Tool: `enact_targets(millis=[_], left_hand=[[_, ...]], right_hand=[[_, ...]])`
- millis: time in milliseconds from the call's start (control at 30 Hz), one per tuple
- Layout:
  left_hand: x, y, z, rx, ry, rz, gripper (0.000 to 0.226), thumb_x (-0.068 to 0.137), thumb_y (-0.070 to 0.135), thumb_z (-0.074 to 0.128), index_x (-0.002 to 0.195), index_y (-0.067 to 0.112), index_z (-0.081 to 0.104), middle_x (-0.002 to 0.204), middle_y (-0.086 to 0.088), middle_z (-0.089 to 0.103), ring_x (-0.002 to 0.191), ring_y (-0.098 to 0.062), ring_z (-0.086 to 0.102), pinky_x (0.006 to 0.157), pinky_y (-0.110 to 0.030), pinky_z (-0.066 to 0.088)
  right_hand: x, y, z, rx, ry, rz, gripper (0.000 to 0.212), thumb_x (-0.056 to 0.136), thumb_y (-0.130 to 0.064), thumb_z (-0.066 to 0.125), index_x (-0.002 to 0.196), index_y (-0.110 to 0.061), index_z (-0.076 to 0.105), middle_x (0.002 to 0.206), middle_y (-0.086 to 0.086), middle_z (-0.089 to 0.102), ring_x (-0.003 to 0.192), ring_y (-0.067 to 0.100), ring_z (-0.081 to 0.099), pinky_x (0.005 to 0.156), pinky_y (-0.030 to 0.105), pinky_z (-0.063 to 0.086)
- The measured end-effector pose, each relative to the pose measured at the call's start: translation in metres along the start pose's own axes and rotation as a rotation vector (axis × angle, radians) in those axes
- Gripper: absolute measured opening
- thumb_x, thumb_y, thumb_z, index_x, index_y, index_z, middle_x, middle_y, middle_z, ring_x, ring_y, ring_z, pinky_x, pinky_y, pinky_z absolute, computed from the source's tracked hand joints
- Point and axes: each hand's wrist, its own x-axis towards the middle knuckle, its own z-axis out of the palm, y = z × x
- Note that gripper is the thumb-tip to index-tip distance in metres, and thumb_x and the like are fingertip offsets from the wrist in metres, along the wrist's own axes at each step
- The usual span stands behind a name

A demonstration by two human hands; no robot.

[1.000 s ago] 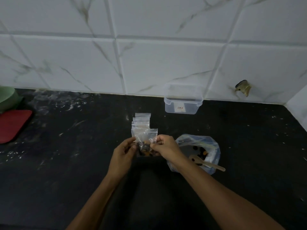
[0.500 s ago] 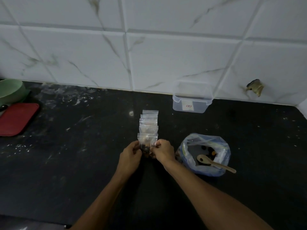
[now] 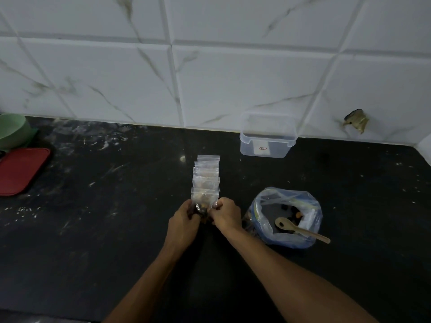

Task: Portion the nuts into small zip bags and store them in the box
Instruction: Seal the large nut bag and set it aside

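Observation:
A small clear zip bag [image 3: 204, 197] with dark and orange nuts in its bottom is pinched between my left hand [image 3: 184, 219] and my right hand [image 3: 225, 215], low over the black counter. Behind it a row of several more small zip bags [image 3: 207, 171] lies overlapping, running toward the wall. A larger blue-tinted plastic bag [image 3: 286, 215] with a few nuts and a wooden spoon [image 3: 300, 229] sits open to the right of my hands. The clear plastic box [image 3: 267, 138] stands open against the wall tiles, nothing visible inside.
A red lid or tray [image 3: 21, 169] and a green bowl [image 3: 12, 129] sit at the far left edge of the counter [image 3: 116, 229]. White marbled tiles back the counter, with a broken hole [image 3: 356, 120] at the right.
Both hands have lowered the nut-filled small bag toward the counter and drawn closer together at its lower part. The view shifted slightly left and down.

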Motion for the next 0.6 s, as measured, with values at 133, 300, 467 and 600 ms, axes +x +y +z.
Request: enact_targets(millis=[133, 300, 467, 600], left_hand=[[0.000, -0.001, 0.003, -0.039, 0.053, -0.006, 0.020, 0.091, 0.007, 0.053, 0.092, 0.027, 0.056, 0.091, 0.007, 0.065, 0.084, -0.014, 0.065, 0.065, -0.023, 0.052], [-0.008, 0.017, 0.008, -0.101, 0.220, 0.102, 0.034, 0.095, 0.008, 0.056, 0.122, 0.028, 0.054, 0.124, 0.008, 0.052, 0.097, -0.001, 0.059, 0.070, -0.015, 0.051], [-0.006, 0.038, 0.025, -0.218, 0.110, 0.131, 0.032, 0.097, 0.008, 0.051, 0.126, 0.020, 0.059, 0.119, 0.007, 0.061, 0.094, 0.002, 0.063, 0.068, -0.014, 0.051], [-0.003, 0.055, 0.049, -0.252, -0.045, 0.102, 0.027, 0.099, 0.012, 0.052, 0.121, 0.022, 0.062, 0.115, 0.008, 0.064, 0.098, -0.005, 0.062, 0.078, -0.020, 0.051]], right_hand=[[-0.014, -0.001, -0.018, -0.079, 0.031, -0.087, 0.016, 0.086, -0.023, 0.067, 0.098, -0.015, 0.061, 0.092, -0.004, 0.065, 0.083, 0.011, 0.063, 0.073, 0.029, 0.055], [-0.036, -0.005, -0.073, -0.031, 0.093, -0.190, 0.026, 0.089, -0.024, 0.066, 0.114, -0.020, 0.059, 0.100, -0.006, 0.062, 0.089, 0.006, 0.060, 0.080, 0.026, 0.055], [-0.050, 0.011, -0.149, 0.017, 0.187, -0.155, 0.014, 0.091, -0.020, 0.062, 0.103, -0.027, 0.059, 0.091, -0.012, 0.061, 0.088, 0.005, 0.062, 0.081, 0.026, 0.054], [-0.056, 0.042, -0.190, -0.069, 0.287, -0.111, 0.012, 0.090, -0.017, 0.064, 0.098, -0.026, 0.062, 0.093, -0.010, 0.062, 0.082, 0.000, 0.057, 0.065, 0.014, 0.044]])
